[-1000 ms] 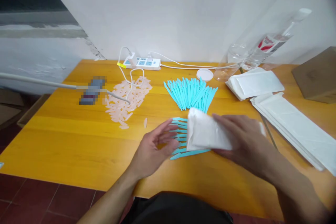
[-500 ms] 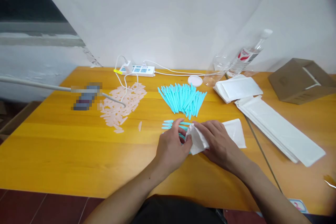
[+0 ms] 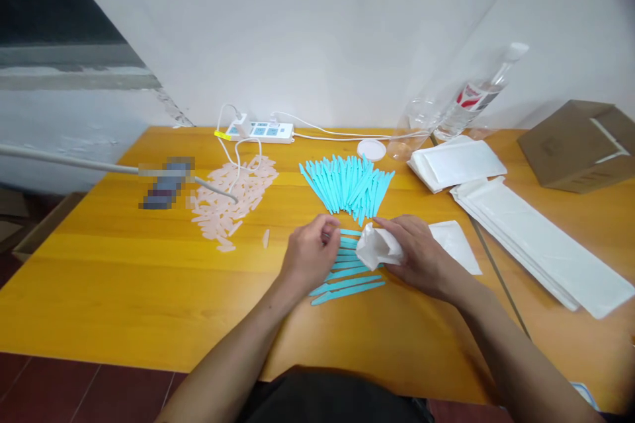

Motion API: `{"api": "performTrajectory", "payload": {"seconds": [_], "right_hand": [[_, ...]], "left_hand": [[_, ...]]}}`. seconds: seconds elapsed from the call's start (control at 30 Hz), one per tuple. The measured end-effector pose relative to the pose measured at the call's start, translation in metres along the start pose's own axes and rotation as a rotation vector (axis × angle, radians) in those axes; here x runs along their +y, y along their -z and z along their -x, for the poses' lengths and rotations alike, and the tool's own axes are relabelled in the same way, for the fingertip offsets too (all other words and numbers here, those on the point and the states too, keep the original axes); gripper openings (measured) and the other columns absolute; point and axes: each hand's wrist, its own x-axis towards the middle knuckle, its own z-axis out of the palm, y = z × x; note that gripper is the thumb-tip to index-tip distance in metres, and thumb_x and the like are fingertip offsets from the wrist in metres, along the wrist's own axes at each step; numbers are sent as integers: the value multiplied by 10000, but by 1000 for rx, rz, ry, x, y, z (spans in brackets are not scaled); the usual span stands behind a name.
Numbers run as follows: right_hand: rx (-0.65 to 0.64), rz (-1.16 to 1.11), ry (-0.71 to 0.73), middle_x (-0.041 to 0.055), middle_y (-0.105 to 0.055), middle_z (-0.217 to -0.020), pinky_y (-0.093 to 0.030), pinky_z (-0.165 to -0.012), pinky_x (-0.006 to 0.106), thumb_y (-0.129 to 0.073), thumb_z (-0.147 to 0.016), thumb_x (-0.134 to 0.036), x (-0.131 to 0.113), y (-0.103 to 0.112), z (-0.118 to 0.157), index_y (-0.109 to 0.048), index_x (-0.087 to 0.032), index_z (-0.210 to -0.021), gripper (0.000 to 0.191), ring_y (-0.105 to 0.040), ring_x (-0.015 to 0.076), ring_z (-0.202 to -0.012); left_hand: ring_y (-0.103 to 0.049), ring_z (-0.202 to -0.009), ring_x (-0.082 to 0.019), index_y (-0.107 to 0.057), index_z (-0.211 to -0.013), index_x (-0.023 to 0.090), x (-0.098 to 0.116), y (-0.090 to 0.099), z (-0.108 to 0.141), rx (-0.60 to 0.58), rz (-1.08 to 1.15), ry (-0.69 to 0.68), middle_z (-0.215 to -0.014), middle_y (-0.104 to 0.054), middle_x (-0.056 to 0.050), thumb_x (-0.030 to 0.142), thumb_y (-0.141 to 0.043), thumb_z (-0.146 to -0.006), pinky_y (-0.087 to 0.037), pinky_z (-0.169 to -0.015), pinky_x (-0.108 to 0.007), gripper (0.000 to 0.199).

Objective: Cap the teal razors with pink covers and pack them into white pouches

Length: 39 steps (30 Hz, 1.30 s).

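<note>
My right hand (image 3: pixel 419 254) is closed round a white paper-like bag (image 3: pixel 380 248), whose crumpled mouth gapes toward the left. Just left of it, my left hand (image 3: pixel 310 254) has its fingers curled together over the left ends of a row of turquoise knife-shaped sticks (image 3: pixel 347 287). Whether it grips one of them is hidden. Behind both hands lies a fanned pile of more turquoise sticks (image 3: pixel 344 185). A flat white bag (image 3: pixel 456 248) rests on the table beyond my right hand.
Pale pink pieces (image 3: pixel 228 205) are spread at the left, near a blurred phone (image 3: pixel 169 182) on a holder arm. A power strip (image 3: pixel 270 132), a round lid (image 3: pixel 371 150), a bottle (image 3: pixel 471 102), stacked white bags (image 3: pixel 540 244) and a cardboard box (image 3: pixel 578 145) stand or lie farther off.
My left hand has come off the white bag and moved left and slightly down. The bag's mouth is wider in my right hand, and more of the stick row shows. The view has shifted slightly.
</note>
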Motion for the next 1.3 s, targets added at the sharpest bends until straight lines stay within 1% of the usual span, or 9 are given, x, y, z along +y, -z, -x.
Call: {"api": "performTrajectory", "payload": {"seconds": [0.13, 0.23, 0.37, 0.5, 0.8, 1.0, 1.13, 1.2, 1.3], "right_hand": [[-40, 12, -82, 119, -616, -1152, -425, -909, 471, -678, -820, -292, 19, -1, -3, -397, -226, -1438, 682, -573, 325, -1042], [-63, 30, -120, 131, -600, -1200, -411, -948, 493, -701, -771, -303, 26, -6, -8, -369, -213, -1461, 772, -551, 351, -1099], [-73, 59, -103, 139, -592, -1181, -402, -957, 513, -712, -740, -328, 29, -13, -10, -361, -188, -1458, 811, -543, 360, -1080], [-113, 52, -126, 138, -592, -1171, -398, -953, 496, -717, -716, -314, 29, -10, -6, -391, -181, -1443, 809, -542, 355, -1074], [-151, 15, -176, 102, -608, -1108, -385, -934, 448, -707, -700, -284, 27, -5, -4, -455, -218, -1400, 747, -536, 326, -1035], [-152, 26, -157, 108, -612, -1111, -377, -936, 431, -696, -737, -330, 26, -11, -4, -476, -206, -1382, 693, -537, 316, -1029], [-139, 42, -138, 114, -620, -1093, -374, -931, 432, -689, -747, -325, 26, -13, -3, -475, -187, -1381, 683, -544, 316, -1015], [-139, 45, -136, 118, -618, -1103, -375, -925, 428, -686, -755, -331, 27, -14, -2, -468, -184, -1387, 685, -540, 317, -1018], [-139, 46, -135, 124, -610, -1140, -372, -932, 426, -697, -745, -339, 28, -16, -1, -451, -182, -1400, 717, -531, 319, -1034]], "left_hand": [[-632, -700, -130, -754, -871, 225, -31, 35, 15, -169, -94, -56, -781, -711, 8, 271, -661, -903, -446, -646, -230, 109], [-615, -709, -127, -779, -866, 249, -44, 47, 35, -262, -186, -55, -835, -701, 5, 276, -679, -889, -418, -639, -233, 106], [-578, -675, -123, -773, -850, 247, -47, 38, 47, -292, -239, -34, -790, -650, 6, 272, -653, -903, -389, -625, -242, 134], [-542, -657, -124, -701, -780, 212, -49, 35, 46, -333, -159, -11, -746, -604, 8, 268, -608, -929, -381, -621, -242, 185], [-526, -726, -135, -631, -876, 183, -69, 86, 61, -343, 73, 127, -797, -595, -12, 413, -553, -985, -417, -648, -227, 266], [-519, -757, -137, -593, -847, 184, -82, 75, 59, -307, 119, 99, -808, -565, -8, 378, -552, -992, -434, -694, -237, 246], [-575, -862, -147, -601, -900, 197, -87, 70, 61, -233, 122, 14, -973, -620, -40, 331, -542, -1002, -467, -793, -258, 178], [-596, -882, -149, -632, -997, 210, -87, 68, 62, -193, 55, -42, -1085, -630, -56, 316, -563, -991, -481, -805, -266, 126], [-617, -879, -157, -631, -1245, 252, -87, 62, 59, -140, -143, -146, -1123, -618, -65, 298, -597, -972, -494, -790, -277, 279]]}}
